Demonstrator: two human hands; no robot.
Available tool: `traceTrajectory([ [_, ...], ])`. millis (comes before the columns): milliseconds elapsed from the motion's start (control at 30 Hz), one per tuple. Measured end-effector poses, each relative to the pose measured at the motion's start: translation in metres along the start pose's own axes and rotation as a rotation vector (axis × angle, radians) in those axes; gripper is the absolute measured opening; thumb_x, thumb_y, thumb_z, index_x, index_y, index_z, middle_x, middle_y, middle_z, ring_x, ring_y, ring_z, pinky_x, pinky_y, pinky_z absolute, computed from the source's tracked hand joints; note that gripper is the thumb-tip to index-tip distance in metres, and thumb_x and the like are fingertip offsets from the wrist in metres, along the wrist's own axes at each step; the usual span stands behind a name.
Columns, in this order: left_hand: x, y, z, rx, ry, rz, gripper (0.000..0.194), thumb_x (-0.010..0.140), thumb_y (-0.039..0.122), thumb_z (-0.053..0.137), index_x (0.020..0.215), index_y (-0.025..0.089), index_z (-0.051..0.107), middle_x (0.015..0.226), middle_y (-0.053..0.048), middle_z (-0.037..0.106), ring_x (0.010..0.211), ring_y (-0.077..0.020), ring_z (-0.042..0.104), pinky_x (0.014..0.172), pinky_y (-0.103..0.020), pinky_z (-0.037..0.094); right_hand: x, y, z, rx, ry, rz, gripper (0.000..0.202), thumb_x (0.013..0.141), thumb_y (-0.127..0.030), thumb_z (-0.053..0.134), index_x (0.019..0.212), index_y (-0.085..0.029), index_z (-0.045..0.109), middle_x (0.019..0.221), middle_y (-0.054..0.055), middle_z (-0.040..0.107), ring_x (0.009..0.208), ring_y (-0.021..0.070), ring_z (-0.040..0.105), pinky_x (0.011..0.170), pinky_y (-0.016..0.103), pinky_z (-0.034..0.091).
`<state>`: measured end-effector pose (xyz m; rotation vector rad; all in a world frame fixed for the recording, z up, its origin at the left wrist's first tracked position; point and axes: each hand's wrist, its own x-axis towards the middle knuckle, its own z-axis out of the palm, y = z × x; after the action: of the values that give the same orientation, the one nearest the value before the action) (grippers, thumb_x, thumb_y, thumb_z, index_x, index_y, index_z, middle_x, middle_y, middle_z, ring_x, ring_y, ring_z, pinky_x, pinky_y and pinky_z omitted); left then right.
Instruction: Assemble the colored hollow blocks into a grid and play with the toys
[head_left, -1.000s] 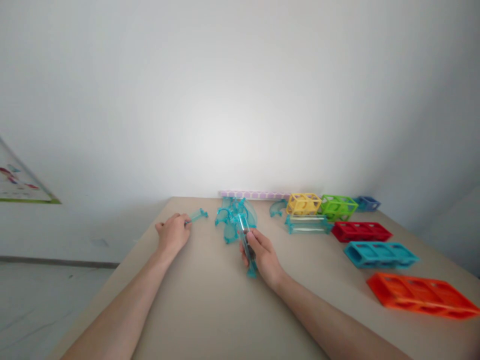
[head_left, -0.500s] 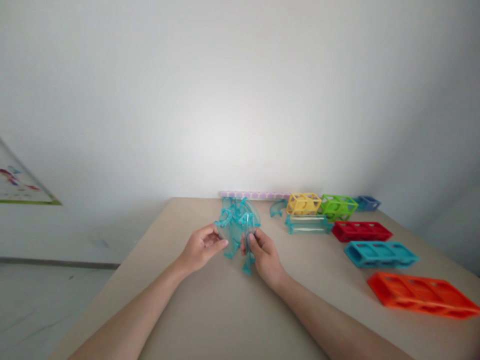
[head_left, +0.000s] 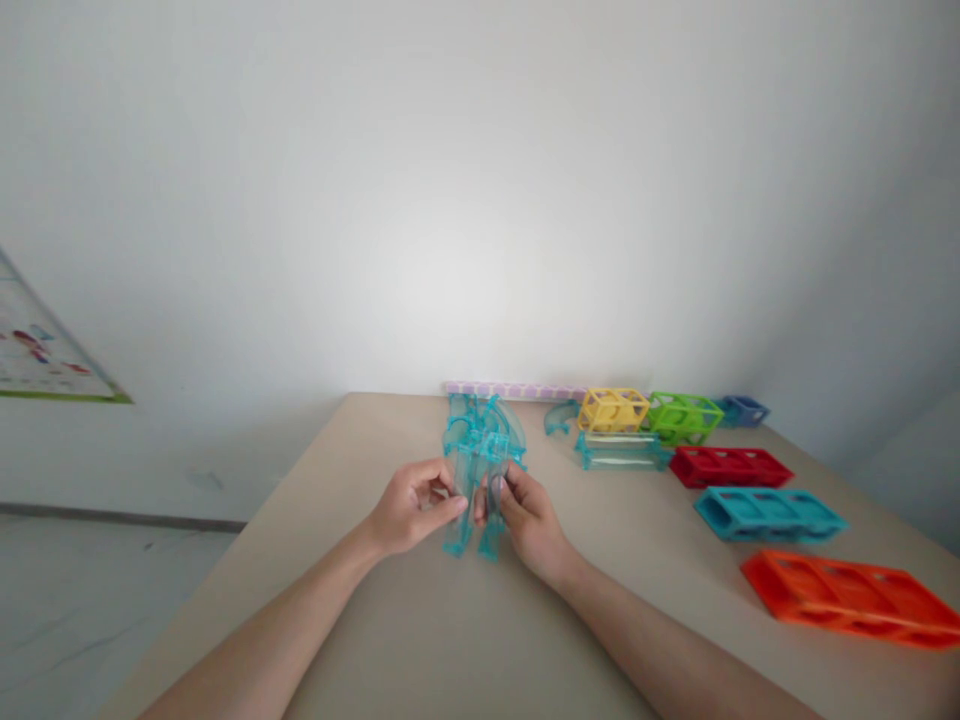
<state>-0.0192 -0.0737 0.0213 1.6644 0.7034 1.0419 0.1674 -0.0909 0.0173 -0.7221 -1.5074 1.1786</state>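
My left hand (head_left: 411,507) is closed, thumb against fingers, on a long translucent teal plastic track piece (head_left: 463,475). In my right hand (head_left: 534,518) is a second such track piece (head_left: 492,458), pinched between thumb and fingers. The two pieces stand side by side, their near ends pointing down toward the table; whether they touch each other I cannot tell. Just behind them lies a pile of teal track pieces (head_left: 469,412), some curved, partly hidden by the held ones.
On the right of the table (head_left: 390,630) are yellow (head_left: 613,410), green (head_left: 684,415), blue (head_left: 742,410), red (head_left: 731,467), teal (head_left: 771,513) and orange (head_left: 851,595) plastic frames. Straight teal pieces (head_left: 624,452) and a curved one (head_left: 559,417) lie nearby. A patterned strip (head_left: 517,389) runs along the wall.
My left hand has brought its track piece slightly right and upright, alongside the one in my right hand. The right hand has barely moved. The view has shifted slightly.
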Motion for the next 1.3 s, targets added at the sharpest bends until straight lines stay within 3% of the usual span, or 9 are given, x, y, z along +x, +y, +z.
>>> traceTrajectory([
  [200, 0.000, 0.002, 0.000, 0.058, 0.018, 0.013, 0.029, 0.075, 0.040, 0.071, 0.068, 0.017, 0.056, 0.067, -0.005, 0.064, 0.063, -0.0166, 0.062, 0.059, -0.028, 0.048, 0.000, -0.003, 0.001, 0.033, -0.043, 0.017, 0.040, 0.091, -0.056, 0.047, 0.075, -0.020, 0.055, 0.065, 0.001, 0.059, 0.060, 0.0150, 0.052, 0.063, 0.028, 0.042],
  [400, 0.000, 0.004, -0.003, 0.060, -0.045, 0.020, 0.028, 0.079, 0.041, 0.066, 0.072, 0.015, 0.061, 0.075, -0.008, 0.067, 0.072, -0.0192, 0.064, 0.066, -0.029, 0.050, -0.001, -0.004, 0.001, -0.009, -0.049, 0.005, 0.043, 0.090, -0.057, 0.048, 0.073, -0.020, 0.060, 0.070, 0.002, 0.059, 0.070, 0.0177, 0.053, 0.072, 0.031, 0.042],
  [600, 0.001, 0.001, -0.008, 0.026, 0.025, 0.010, 0.034, 0.075, 0.047, 0.069, 0.079, 0.014, 0.063, 0.073, -0.006, 0.065, 0.068, -0.0176, 0.062, 0.062, -0.028, 0.049, 0.000, -0.005, 0.000, -0.034, -0.050, 0.012, 0.040, 0.087, -0.057, 0.053, 0.074, -0.020, 0.061, 0.076, 0.002, 0.059, 0.075, 0.0187, 0.053, 0.074, 0.030, 0.042],
  [833, 0.002, 0.002, -0.005, 0.259, 0.012, 0.015, 0.021, 0.077, 0.034, 0.068, 0.081, 0.013, 0.068, 0.071, -0.004, 0.066, 0.064, -0.0141, 0.060, 0.059, -0.023, 0.047, -0.002, 0.001, 0.001, 0.034, -0.086, 0.018, 0.027, 0.086, -0.048, 0.059, 0.086, -0.021, 0.063, 0.085, 0.003, 0.062, 0.084, 0.0199, 0.057, 0.082, 0.033, 0.044],
  [1000, 0.001, 0.005, -0.005, 0.399, -0.001, 0.056, 0.018, 0.078, 0.031, 0.067, 0.073, 0.014, 0.068, 0.071, -0.003, 0.065, 0.061, -0.0120, 0.058, 0.057, -0.021, 0.046, -0.002, 0.008, -0.002, -0.010, -0.077, 0.041, 0.026, 0.083, -0.045, 0.064, 0.077, -0.020, 0.062, 0.076, 0.001, 0.060, 0.075, 0.0183, 0.056, 0.076, 0.032, 0.045],
  [1300, 0.001, 0.004, -0.003, 0.452, 0.009, 0.071, 0.022, 0.079, 0.031, 0.066, 0.065, 0.014, 0.065, 0.068, -0.002, 0.060, 0.058, -0.0103, 0.054, 0.053, -0.020, 0.041, -0.001, 0.008, -0.003, -0.069, -0.087, 0.059, 0.015, 0.080, -0.033, 0.065, 0.075, -0.020, 0.062, 0.073, 0.001, 0.061, 0.071, 0.0170, 0.056, 0.070, 0.031, 0.047],
])
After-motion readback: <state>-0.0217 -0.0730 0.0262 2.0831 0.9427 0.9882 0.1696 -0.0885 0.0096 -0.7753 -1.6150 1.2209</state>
